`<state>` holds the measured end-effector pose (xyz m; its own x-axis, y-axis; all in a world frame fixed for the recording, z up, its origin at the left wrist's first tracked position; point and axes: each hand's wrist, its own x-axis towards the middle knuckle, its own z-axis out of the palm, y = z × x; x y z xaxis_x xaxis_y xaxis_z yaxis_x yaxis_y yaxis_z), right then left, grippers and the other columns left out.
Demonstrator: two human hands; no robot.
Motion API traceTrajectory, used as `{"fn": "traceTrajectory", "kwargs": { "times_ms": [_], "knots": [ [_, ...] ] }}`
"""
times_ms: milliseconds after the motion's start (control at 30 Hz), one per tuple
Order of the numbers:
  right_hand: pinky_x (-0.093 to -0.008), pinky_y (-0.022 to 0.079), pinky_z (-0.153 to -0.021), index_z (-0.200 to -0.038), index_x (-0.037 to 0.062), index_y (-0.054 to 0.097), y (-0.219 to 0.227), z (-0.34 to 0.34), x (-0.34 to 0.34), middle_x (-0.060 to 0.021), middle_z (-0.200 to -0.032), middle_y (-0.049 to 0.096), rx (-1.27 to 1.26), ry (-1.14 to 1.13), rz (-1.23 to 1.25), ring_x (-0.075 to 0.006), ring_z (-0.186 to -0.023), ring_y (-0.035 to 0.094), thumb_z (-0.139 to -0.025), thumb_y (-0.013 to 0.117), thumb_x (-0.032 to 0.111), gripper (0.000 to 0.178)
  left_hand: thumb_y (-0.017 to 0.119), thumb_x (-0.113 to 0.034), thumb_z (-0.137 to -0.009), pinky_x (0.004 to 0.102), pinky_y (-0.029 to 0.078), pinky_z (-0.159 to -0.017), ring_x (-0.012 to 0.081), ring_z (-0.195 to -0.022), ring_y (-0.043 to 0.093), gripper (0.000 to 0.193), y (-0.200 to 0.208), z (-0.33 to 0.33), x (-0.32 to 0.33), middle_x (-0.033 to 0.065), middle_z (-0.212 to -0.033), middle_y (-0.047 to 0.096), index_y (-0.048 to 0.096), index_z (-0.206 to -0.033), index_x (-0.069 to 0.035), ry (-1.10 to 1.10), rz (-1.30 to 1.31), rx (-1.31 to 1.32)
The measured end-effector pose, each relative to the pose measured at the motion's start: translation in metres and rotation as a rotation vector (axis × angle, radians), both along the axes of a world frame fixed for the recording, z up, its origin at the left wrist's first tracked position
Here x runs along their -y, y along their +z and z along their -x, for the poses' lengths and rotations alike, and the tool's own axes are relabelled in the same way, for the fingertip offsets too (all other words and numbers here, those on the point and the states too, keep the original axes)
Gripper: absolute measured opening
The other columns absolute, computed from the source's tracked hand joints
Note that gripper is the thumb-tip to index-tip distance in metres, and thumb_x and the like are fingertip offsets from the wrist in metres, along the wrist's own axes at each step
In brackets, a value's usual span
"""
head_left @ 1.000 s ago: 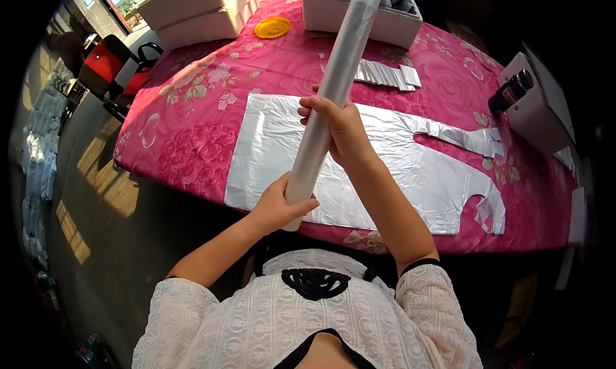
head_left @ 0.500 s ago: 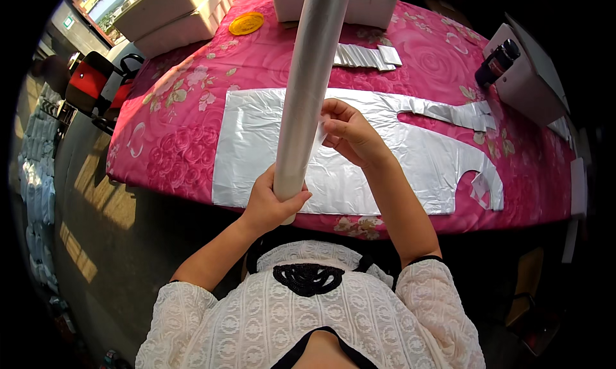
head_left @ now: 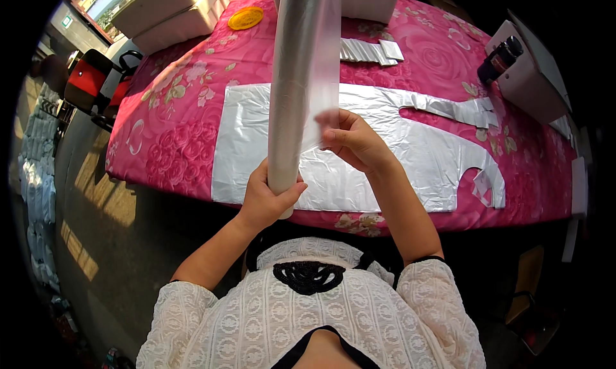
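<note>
while the roll of clear film (head_left: 294,93) is held upright by its lower end in the left hand (head_left: 268,196), its loose edge is pinched by the right hand (head_left: 351,140) at three o'clock. only a narrow flap is judged drawn off; one cut plastic apron (head_left: 385,144) already lies flat on the pink tablecloth (head_left: 179,119) behind.

The roll of clear film (head_left: 296,86) runs past the top edge.

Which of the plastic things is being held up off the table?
The rolled plastic tube, gripped by the left hand. The cut plastic sheet lies flat on the pink cloth.
</note>
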<state>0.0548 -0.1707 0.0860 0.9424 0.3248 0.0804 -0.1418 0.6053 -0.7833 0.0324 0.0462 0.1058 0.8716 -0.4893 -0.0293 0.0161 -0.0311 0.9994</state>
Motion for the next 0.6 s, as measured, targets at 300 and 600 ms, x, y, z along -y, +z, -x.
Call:
{"fn": "traceTrajectory", "kwargs": {
  "times_ms": [300,600],
  "knots": [
    [-0.0251,0.048,-0.067,-0.097,0.0043,0.060,0.017,0.003,-0.012,-0.0017,-0.082,0.061,-0.102,0.001,-0.059,-0.0113,-0.071,0.058,-0.075,0.073,0.014,0.027,0.069,-0.008,-0.073,0.0257,0.046,-0.064,0.0096,-0.072,0.055,0.033,-0.003,-0.002,0.005,0.0033,-0.082,0.058,0.051,-0.100,-0.002,0.083,-0.115,0.077],
    [-0.0202,0.038,-0.055,-0.098,0.0026,0.061,0.010,0.013,-0.011,0.0009,-0.070,0.056,-0.055,-0.084,0.144,-0.0068,-0.059,0.046,-0.071,0.076,0.012,0.032,0.069,-0.010,-0.073,0.0254,0.046,-0.065,0.0104,-0.073,0.056,0.031,-0.006,-0.003,0.010,0.0040,-0.080,0.058,0.052,-0.098,-0.001,0.100,-0.107,-0.002]
  ]
}}
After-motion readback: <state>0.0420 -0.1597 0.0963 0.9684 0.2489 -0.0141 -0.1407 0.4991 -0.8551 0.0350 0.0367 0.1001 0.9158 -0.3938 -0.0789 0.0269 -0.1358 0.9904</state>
